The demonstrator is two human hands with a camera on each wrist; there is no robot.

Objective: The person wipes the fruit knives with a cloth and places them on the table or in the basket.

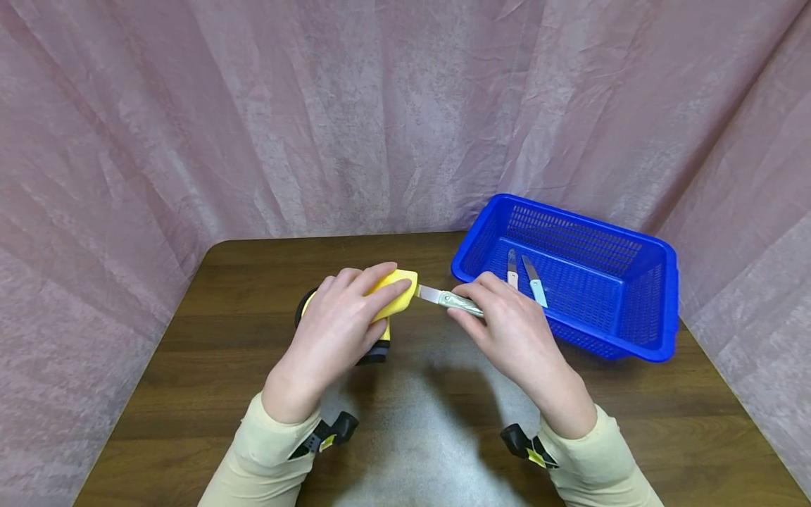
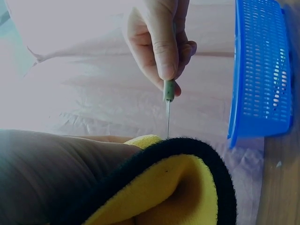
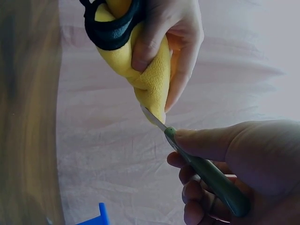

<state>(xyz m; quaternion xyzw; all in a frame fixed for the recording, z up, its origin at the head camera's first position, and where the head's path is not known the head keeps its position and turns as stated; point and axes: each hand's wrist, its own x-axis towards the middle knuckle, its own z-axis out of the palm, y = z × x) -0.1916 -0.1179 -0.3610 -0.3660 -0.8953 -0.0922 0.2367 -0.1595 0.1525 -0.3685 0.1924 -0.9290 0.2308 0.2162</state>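
My left hand (image 1: 336,324) grips a bunched yellow cloth (image 1: 401,290) with dark edging; its grey and black trim shows below the hand. In my right hand (image 1: 516,334) is a small knife (image 1: 462,303) with a green handle, pinched between thumb and fingers. The blade points left, and its tip goes into the folded end of the cloth (image 3: 154,93), as the right wrist view shows. From the left wrist view, the thin blade (image 2: 168,119) meets the cloth behind its black border (image 2: 187,147). Both hands are above the table.
A blue perforated basket (image 1: 665,303) stands at the right back of the wooden table (image 1: 209,366). Inside it lie a knife with a pink handle (image 1: 512,279) and one with a pale blue handle (image 1: 538,292). Pink curtains (image 1: 355,127) hang behind and at the sides.
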